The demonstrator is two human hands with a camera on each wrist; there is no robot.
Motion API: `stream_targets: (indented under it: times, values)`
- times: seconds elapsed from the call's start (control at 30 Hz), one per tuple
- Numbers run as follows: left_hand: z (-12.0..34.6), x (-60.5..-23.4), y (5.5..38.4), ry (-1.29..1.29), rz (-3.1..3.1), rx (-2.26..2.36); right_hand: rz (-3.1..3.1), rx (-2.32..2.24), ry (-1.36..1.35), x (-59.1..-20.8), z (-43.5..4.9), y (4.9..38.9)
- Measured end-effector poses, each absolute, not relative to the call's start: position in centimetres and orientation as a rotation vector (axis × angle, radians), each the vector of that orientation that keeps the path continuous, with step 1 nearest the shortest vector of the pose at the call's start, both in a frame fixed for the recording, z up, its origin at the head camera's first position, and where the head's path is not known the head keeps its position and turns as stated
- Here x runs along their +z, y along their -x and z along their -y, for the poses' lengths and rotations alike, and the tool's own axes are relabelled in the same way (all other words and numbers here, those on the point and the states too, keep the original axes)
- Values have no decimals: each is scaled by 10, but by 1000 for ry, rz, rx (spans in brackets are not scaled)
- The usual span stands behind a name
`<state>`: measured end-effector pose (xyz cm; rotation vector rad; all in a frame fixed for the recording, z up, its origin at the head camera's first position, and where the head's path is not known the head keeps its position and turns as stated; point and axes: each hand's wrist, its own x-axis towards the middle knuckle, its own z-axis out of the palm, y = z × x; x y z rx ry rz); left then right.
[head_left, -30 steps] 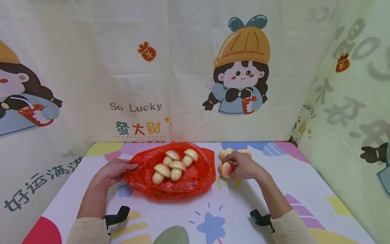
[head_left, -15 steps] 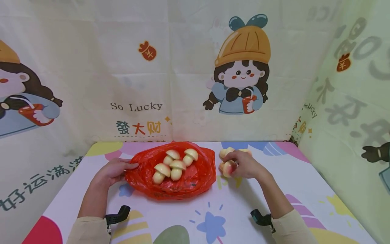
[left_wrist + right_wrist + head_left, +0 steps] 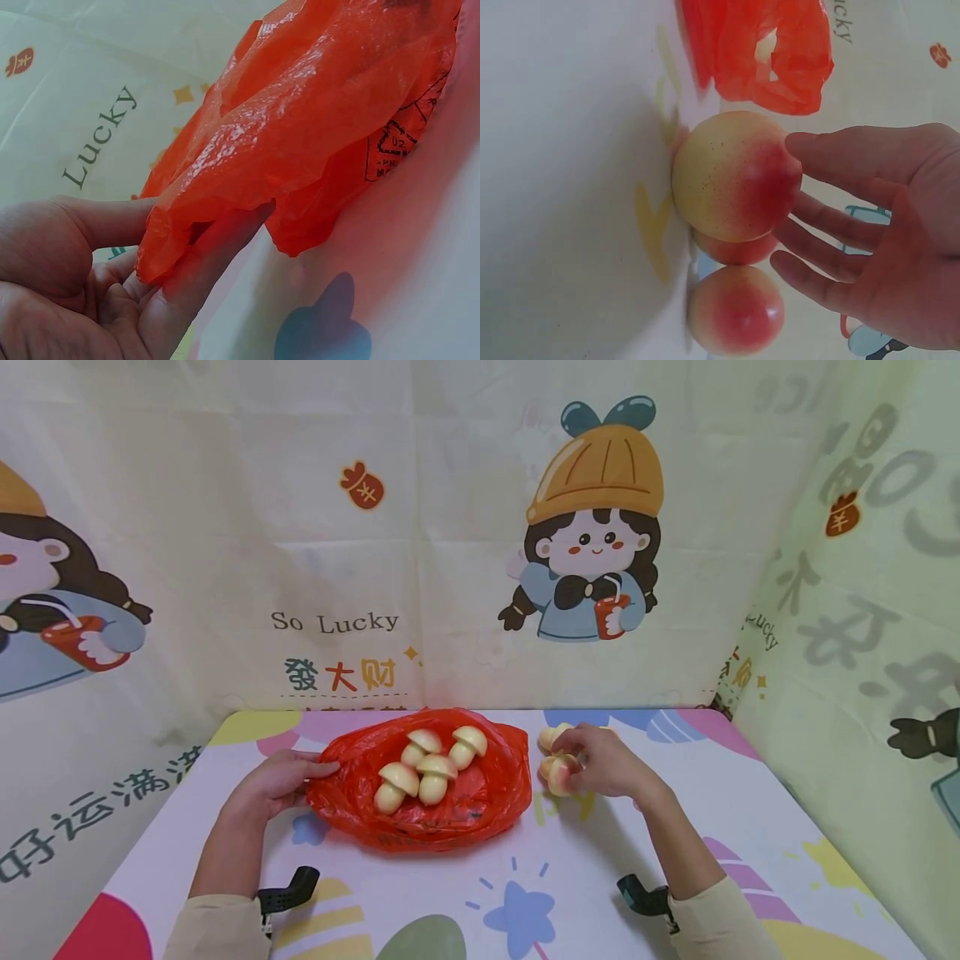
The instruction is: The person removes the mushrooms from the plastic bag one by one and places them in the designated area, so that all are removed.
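Note:
A red plastic bag [image 3: 476, 789] lies with its mouth spread on the table, several cream mushroom-shaped pieces [image 3: 437, 778] inside it. My left hand [image 3: 273, 783] pinches the bag's left edge, thumb above and fingers beneath in the left wrist view. To the right of the bag, my right hand [image 3: 607, 766] is at a cream mushroom-shaped piece [image 3: 735, 176] with a red-blushed, domed cap. Its thumb touches one side and its fingers reach behind; some fingertips are hidden. More such pieces [image 3: 550, 737] lie behind, partly covered by that hand.
A patterned white cloth covers the table [image 3: 600, 893]. Its back edge meets a printed curtain [image 3: 450, 568], which also hangs along both sides. Another blushed round piece [image 3: 736, 310] sits close to the one at my right hand.
The piece at my right hand has turned slightly, so less of its red side shows in the head view. My left hand and the bag have stayed put.

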<state>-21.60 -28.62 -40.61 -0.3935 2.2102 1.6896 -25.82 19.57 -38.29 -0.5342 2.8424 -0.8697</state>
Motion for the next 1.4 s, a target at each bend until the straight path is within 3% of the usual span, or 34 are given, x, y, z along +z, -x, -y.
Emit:
stream_targets:
  times: [0.6,1.4]
  values:
    - [289,-412,219,366,-2216,1689,-2867,-1048,516,-378,-185,254]
    - [288,-410,217,363,-2209,1710,-2776,-1266,841,-364,-139,254]
